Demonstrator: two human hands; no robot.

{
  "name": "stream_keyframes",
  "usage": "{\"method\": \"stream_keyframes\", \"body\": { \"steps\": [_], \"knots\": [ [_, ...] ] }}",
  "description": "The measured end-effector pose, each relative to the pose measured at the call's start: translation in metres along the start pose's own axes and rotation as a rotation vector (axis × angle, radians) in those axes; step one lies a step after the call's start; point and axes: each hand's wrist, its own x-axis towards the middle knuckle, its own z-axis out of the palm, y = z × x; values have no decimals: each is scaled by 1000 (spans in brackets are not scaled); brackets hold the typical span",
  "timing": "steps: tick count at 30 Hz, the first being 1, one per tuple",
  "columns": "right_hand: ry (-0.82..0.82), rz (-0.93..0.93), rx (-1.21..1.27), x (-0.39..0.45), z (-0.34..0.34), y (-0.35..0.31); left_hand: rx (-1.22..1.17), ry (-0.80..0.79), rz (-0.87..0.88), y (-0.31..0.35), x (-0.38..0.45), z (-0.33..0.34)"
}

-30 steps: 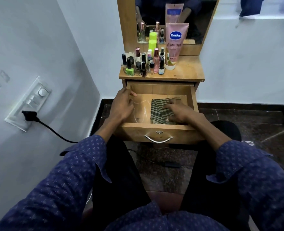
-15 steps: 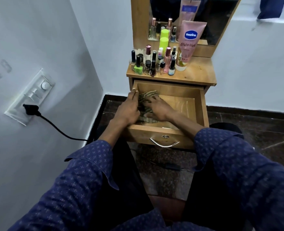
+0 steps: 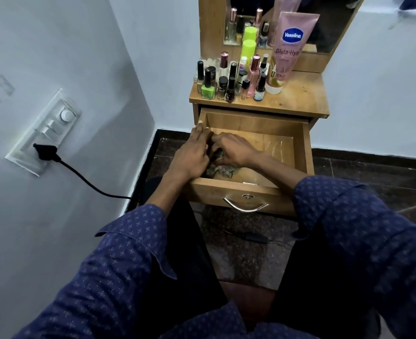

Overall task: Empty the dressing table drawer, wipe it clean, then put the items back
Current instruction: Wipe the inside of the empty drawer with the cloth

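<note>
The wooden drawer [image 3: 302, 148] of the dressing table stands pulled out, with a clear liner on its floor. A checked cloth [image 3: 222, 170] lies bunched at the drawer's left side. My right hand [image 3: 235, 150] presses down on the cloth with curled fingers gripping it. My left hand [image 3: 191, 152] rests flat along the left drawer wall, fingers straight, touching the cloth's edge. Most of the cloth is hidden under both hands. Several nail polish and perfume bottles [image 3: 231, 79] and a pink Vaseline tube [image 3: 290, 42] stand on the table top [image 3: 297, 94].
A mirror [image 3: 324, 23] rises behind the bottles. On the left wall sits a switch board [image 3: 46, 128] with a black plug and cable [image 3: 84, 177]. A small black object [image 3: 254, 237] lies on the dark floor under the drawer. My knees flank the drawer front and its metal handle [image 3: 244, 206].
My right hand has dragged the cloth from the drawer's middle to its left side, next to my left hand. The view has shifted, so the table sits further right.
</note>
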Motion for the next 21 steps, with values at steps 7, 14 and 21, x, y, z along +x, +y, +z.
{"method": "stream_keyframes", "body": {
  "steps": [7,14,21],
  "knots": [
    [85,115,-26,-10,7,13,5,-13,-6,-3,1,2],
    [48,116,77,-44,5,2,36,-14,-16,-2,3,3],
    [-252,108,323,-63,-17,-7,62,-19,-26,-1,3,4]
  ]
}}
